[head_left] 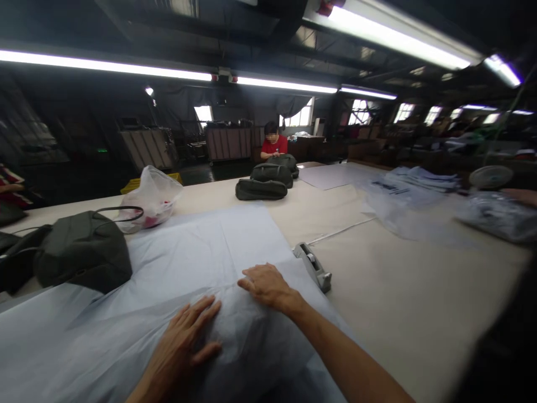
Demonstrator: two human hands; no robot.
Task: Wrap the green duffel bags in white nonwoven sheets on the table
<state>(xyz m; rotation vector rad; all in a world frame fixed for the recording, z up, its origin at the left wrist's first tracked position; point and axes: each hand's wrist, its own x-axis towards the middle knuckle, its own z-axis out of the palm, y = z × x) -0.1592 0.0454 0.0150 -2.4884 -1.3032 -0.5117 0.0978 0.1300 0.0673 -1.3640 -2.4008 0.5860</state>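
A large pale blue-grey sheet [201, 240], thin and creased, covers the near part of the table and slopes toward me. Flat on it at lower centre lies my left hand [184, 336], fingers spread and thumb out to the side. My right hand [266, 285] rests on the same sheet a little farther off, fingers stretched out and pointing left. Neither hand grips anything. Just right of my right hand, by the sheet's edge, stands a grey tape dispenser [312, 266]. At the left a dark green bag [84, 249] sits on the sheet's edge.
Several dark green bags [262, 189] stand in a row at the table's far side, near a person in red [274, 146]. A white plastic bag [149, 198] is at the back left. Clear plastic bags [403, 196] and a small fan [490, 177] are at the right.
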